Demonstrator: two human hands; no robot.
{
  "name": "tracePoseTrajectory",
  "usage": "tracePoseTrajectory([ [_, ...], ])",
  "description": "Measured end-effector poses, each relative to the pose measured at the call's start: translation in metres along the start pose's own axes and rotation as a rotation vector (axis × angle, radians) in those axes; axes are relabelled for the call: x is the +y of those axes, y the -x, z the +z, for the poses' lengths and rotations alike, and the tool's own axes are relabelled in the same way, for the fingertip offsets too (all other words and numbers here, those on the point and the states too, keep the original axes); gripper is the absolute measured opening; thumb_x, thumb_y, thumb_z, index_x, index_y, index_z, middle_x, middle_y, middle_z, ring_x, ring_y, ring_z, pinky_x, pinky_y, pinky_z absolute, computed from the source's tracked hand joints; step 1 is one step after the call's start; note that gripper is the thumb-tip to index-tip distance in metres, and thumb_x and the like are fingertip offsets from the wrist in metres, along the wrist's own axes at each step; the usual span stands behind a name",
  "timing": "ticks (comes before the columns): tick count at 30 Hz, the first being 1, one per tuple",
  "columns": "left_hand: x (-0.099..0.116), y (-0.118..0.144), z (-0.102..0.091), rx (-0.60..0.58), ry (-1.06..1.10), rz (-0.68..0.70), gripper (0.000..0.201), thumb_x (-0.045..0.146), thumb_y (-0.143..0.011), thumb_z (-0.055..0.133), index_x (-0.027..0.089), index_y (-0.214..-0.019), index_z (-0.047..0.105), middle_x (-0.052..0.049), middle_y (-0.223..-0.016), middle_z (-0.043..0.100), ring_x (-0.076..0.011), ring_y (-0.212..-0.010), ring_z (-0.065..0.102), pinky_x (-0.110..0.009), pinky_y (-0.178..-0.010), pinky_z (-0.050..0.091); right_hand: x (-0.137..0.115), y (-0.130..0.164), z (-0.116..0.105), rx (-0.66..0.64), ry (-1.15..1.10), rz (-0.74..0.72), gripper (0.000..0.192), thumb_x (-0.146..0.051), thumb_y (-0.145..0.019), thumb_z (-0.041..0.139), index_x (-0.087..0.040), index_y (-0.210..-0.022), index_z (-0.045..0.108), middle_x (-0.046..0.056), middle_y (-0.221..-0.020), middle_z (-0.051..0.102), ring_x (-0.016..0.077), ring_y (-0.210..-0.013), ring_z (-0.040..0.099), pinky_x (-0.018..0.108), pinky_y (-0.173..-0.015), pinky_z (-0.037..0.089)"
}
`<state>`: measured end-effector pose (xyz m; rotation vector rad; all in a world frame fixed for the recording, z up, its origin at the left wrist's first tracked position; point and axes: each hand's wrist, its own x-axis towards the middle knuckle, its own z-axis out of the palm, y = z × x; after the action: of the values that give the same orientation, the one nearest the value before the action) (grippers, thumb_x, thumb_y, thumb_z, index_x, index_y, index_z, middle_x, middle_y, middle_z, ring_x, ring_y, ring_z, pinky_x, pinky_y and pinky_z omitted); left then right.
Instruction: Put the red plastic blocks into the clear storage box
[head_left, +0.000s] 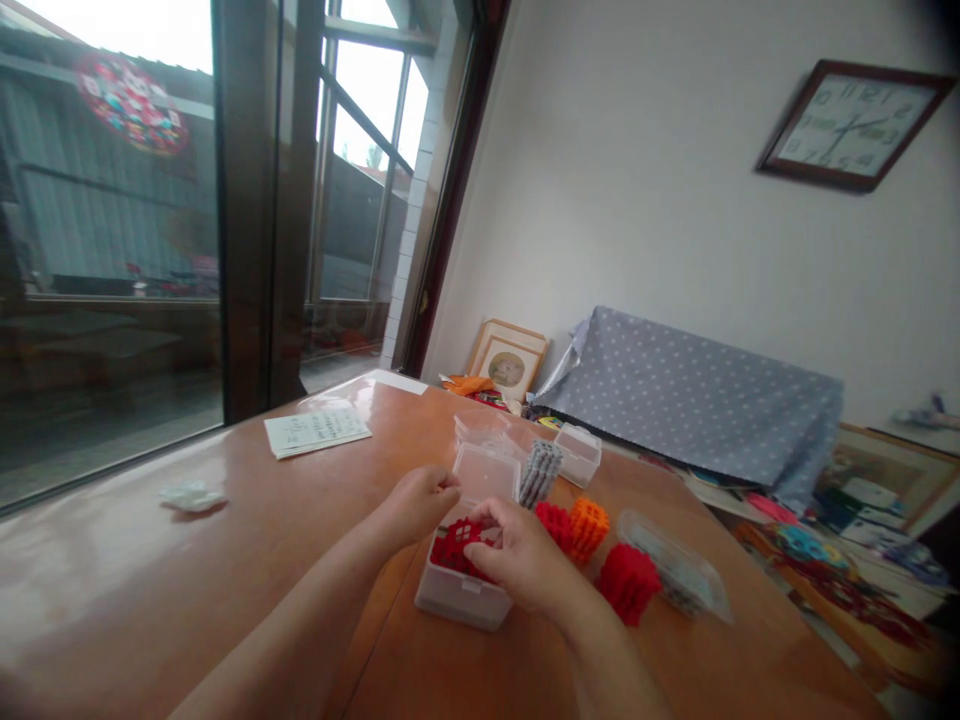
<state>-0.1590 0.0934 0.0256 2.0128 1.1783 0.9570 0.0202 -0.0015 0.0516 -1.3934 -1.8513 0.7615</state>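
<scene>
Light: daylight from window (360,130), sky blown white | Glare: pale sheen on table (135,580) | Far wall evenly lit — shadows soft | Focus: soft throughout, clock (855,125) smeared | Edges: bowed, corners darkened — wide-angle stretch

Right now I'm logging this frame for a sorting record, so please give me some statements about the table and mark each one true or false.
1. The right hand rests on red pieces inside a clear plastic box. True.
2. The left hand lies flat on the sheet of paper. False: it is at the open box's far edge, and the paper lies apart, toward the window.
3. An orange block sits on the table beside a red block. True.
4. The clock stands on the table. False: it hangs on the wall.
5. A crumpled white scrap lies to the left of both hands. True.
</scene>
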Motion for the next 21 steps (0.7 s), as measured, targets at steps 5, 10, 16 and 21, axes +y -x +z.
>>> tracePoseTrajectory([
  [5, 0.001, 0.001, -0.001, -0.005, 0.012, -0.013, 0.025, 0.032, -0.077, 0.054, 0.014, -0.074, 0.071, 0.001, -0.062, 0.056, -0.0157, -0.064, 0.049, -0.027, -0.060, 0.029, 0.004, -0.010, 0.004, -0.046, 0.076, 0.010, 0.016, -0.017, -0.075, 0.070, -0.023, -0.090, 0.069, -0.002, -0.081, 0.072, 0.0185, -0.077, 0.066, 0.025, -0.065, 0.045],
  [10, 0.002, 0.001, -0.002, -0.021, -0.035, 0.020, 0.026, 0.033, -0.080, 0.052, 0.014, -0.070, 0.068, 0.002, -0.061, 0.052, -0.0145, -0.062, 0.048, -0.028, -0.058, 0.026, 0.005, -0.013, 0.005, -0.113, 0.108, 0.016, 0.013, -0.021, -0.073, 0.074, -0.022, -0.086, 0.071, -0.002, -0.081, 0.072, 0.0173, -0.076, 0.065, 0.023, -0.061, 0.041],
  [16, 0.002, 0.000, -0.002, -0.029, -0.046, 0.029, 0.026, 0.032, -0.080, 0.053, 0.015, -0.068, 0.067, 0.002, -0.061, 0.054, -0.0143, -0.062, 0.047, -0.027, -0.058, 0.025, 0.004, -0.015, 0.003, -0.160, 0.134, 0.021, 0.014, -0.022, -0.071, 0.076, -0.022, -0.084, 0.073, -0.002, -0.083, 0.073, 0.0176, -0.078, 0.065, 0.023, -0.062, 0.042],
  [21, 0.002, 0.000, -0.002, -0.028, -0.048, 0.016, 0.027, 0.033, -0.081, 0.053, 0.015, -0.074, 0.072, 0.000, -0.065, 0.059, -0.0165, -0.066, 0.052, -0.027, -0.059, 0.027, 0.004, -0.016, 0.003, -0.174, 0.143, 0.031, 0.014, -0.021, -0.070, 0.075, -0.022, -0.084, 0.074, -0.001, -0.083, 0.074, 0.0184, -0.078, 0.065, 0.023, -0.062, 0.042],
])
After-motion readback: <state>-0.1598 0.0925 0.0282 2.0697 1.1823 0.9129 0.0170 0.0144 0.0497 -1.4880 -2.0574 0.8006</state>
